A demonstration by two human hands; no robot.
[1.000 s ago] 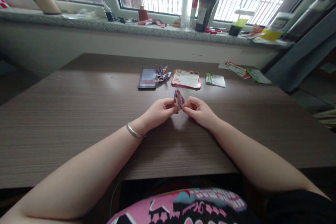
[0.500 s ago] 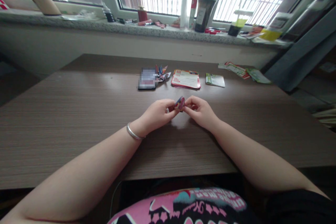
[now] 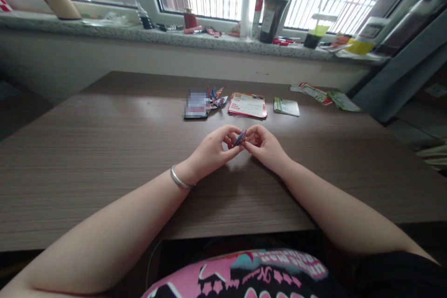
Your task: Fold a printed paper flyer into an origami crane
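Between both hands, over the middle of the table, is a small folded piece of printed paper [image 3: 239,138], dark blue and reddish. My left hand [image 3: 218,145] pinches it from the left, thumb below and fingers curled behind. From the right, my right hand [image 3: 264,144] grips its other edge between thumb and fingertips. The paper is seen nearly edge-on, and the fingers hide part of it. Beyond the hands lie several folded paper pieces [image 3: 218,100] in a small heap and a stack of red-edged printed cards [image 3: 247,105].
A phone-like flat object [image 3: 196,104], its face blurred out, lies left of the card stack. To the right are a smaller green-and-white card stack [image 3: 286,106] and colourful packets [image 3: 316,94]. Bottles and cups stand on the granite windowsill [image 3: 223,43] behind the table [image 3: 87,158].
The folded paper has turned from showing its patterned face to nearly edge-on. My left fingers have shifted slightly up and right around it; the right hand has barely moved.
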